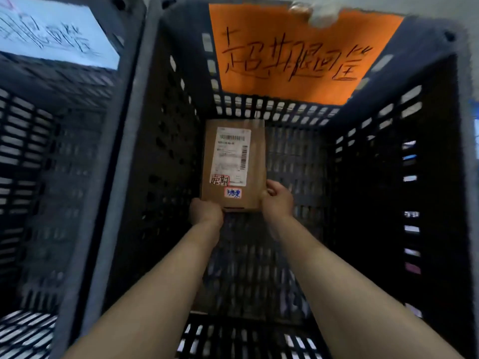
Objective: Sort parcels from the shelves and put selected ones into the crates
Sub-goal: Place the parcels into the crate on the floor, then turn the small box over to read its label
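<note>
Both forearms reached down into the dark slatted crate (375, 177), my left hand (206, 209) gripping the cardboard parcel (233, 164) at its near-left corner and my right hand (278, 196) with fingers curled over its right edge. The parcel was deep inside, towards the far wall; couldn't tell if it touched bottom. I'd say lower it flat, label up, before letting go. An orange handwritten sign (298, 55) hung on the far wall, and a second crate (51, 151) stood just to the left.

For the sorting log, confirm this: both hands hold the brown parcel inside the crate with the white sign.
Wrong sign. The head view shows the left hand and right hand holding the brown parcel inside the crate with the orange sign; the white sign is on the next crate.
</note>
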